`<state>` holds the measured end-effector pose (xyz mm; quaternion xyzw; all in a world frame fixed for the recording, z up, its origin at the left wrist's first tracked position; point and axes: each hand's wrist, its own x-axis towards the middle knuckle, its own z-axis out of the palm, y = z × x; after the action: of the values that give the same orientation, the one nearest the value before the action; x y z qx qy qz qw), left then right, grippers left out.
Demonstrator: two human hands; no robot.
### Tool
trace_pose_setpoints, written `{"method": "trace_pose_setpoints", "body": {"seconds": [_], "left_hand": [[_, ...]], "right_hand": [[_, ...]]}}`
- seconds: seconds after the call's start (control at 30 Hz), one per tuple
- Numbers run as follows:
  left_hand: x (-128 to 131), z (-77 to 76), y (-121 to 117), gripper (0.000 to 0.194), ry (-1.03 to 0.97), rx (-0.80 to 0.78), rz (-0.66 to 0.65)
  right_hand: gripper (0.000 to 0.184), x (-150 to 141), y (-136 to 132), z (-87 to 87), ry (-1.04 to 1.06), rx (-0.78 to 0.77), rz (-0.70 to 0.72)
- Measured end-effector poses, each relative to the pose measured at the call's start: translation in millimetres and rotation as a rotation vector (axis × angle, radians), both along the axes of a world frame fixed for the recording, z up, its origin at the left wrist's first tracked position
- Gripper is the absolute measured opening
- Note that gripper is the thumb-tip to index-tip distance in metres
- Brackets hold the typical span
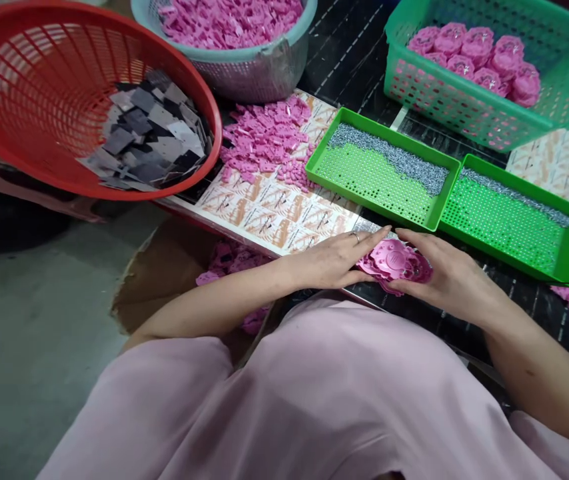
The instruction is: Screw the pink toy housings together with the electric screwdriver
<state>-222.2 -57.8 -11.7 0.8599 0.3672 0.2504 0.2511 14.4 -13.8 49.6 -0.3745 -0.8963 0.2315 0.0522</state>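
At the table's front edge, a small stack of pink plastic parts (pixel 395 260) sits between my two hands. Its top piece is rounded, with a scalloped outline and small holes. My left hand (pixel 337 259), with a ring on one finger, grips the stack's left side between fingers and thumb. Curved around the right side is my right hand (pixel 447 273), its thumb at the near edge and its fingers at the far edge. The palms and fingers hide part of the stack. Just beyond the hands lies a green perforated tray (pixel 364 183) with small metal screws (pixel 399 160).
A second green tray (pixel 504 230) with screws adjoins it. Loose pink parts (pixel 264 140) lie left of the trays. Behind stand a pale blue basket (pixel 234 63) of pink parts and a green basket (pixel 464 110) of pink assemblies. A red basket (pixel 64 180) holds dark flat pieces.
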Motion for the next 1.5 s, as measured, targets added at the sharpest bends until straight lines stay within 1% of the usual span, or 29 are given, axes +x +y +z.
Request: {"method": "trace_pose_setpoints", "body": {"seconds": [0.03, 0.1, 0.17, 0.23, 0.33, 0.4, 0.5, 0.57, 0.63, 0.7, 0.77, 0.83, 0.93, 1.0, 1.13, 1.23, 1.3, 1.37, 1.43, 1.5], "left_hand": [[0, 0.2, 0, 0.078, 0.008, 0.001, 0.002], [0, 0.3, 1, 0.076, 0.027, 0.005, -0.001], [-1, 0.9, 2, 0.075, 0.045, 0.011, -0.012], [-1, 3.9, 4, 0.074, 0.076, 0.011, -0.026], [2, 15.4, 7, 0.075, 0.214, -0.031, -0.027], [5, 25.5, 9, 0.078, 0.349, -0.070, -0.013], [12, 36.4, 11, 0.078, 0.475, -0.082, 0.008], [18, 38.3, 11, 0.075, 0.507, -0.070, 0.016], [24, 37.4, 9, 0.073, 0.525, -0.063, 0.020], [30, 36.3, 7, 0.072, 0.534, -0.064, 0.025], [35, 37.0, 4, 0.071, 0.543, -0.062, 0.042], [37, 39.5, 2, 0.071, 0.548, -0.050, 0.076], [32, 44.3, -2, 0.072, 0.561, -0.028, 0.185], [25, 47.1, -4, 0.072, 0.601, -0.026, 0.284], [12, 49.8, -12, 0.068, 0.771, -0.001, 0.486], [11, 48.7, -18, 0.062, 0.880, 0.003, 0.564], [15, 46.5, -21, 0.060, 0.907, -0.016, 0.586], [21, 43.2, -22, 0.061, 0.890, -0.019, 0.585], [30, 39.1, -23, 0.066, 0.851, 0.004, 0.556], [39, 35.2, -25, 0.069, 0.817, 0.030, 0.521]], "right_hand": [[0.067, 3, -4, 1.6, -0.005, 0.035, -0.005], [0.058, 11, -9, 5.6, 0.027, 0.052, -0.052], [0.054, 25, -13, 9.1, 0.072, 0.041, -0.155], [0.056, 42, -16, 8.6, 0.075, 0.032, -0.301], [0.059, 68, -24, -2.8, -0.041, 0.075, -0.486], [0.060, 81, -30, -15.1, -0.161, 0.126, -0.532], [0.061, 92, -40, -32.8, -0.267, 0.222, -0.513], [0.060, 96, -46, -41.6, -0.281, 0.288, -0.508], [0.055, 98, -50, -47.5, -0.274, 0.325, -0.514], [0.054, 98, -53, -50.2, -0.254, 0.347, -0.522], [0.056, 95, -55, -49.7, -0.210, 0.386, -0.519], [0.057, 87, -56, -47.1, -0.113, 0.416, -0.462], [0.051, 67, -55, -43.9, 0.043, 0.394, -0.267], [0.052, 49, -54, -44.3, 0.094, 0.357, -0.171], [0.055, 18, -51, -49.4, 0.076, 0.272, -0.110], [0.049, 8, -53, -53.6, 0.017, 0.266, -0.109], [0.044, 9, -56, -56.3, -0.005, 0.316, -0.151], [0.041, 13, -59, -58.9, -0.028, 0.401, -0.226], [0.043, 18, -62, -61.1, -0.050, 0.480, -0.287], [0.046, 21, -64, -62.6, -0.061, 0.521, -0.308]]}}
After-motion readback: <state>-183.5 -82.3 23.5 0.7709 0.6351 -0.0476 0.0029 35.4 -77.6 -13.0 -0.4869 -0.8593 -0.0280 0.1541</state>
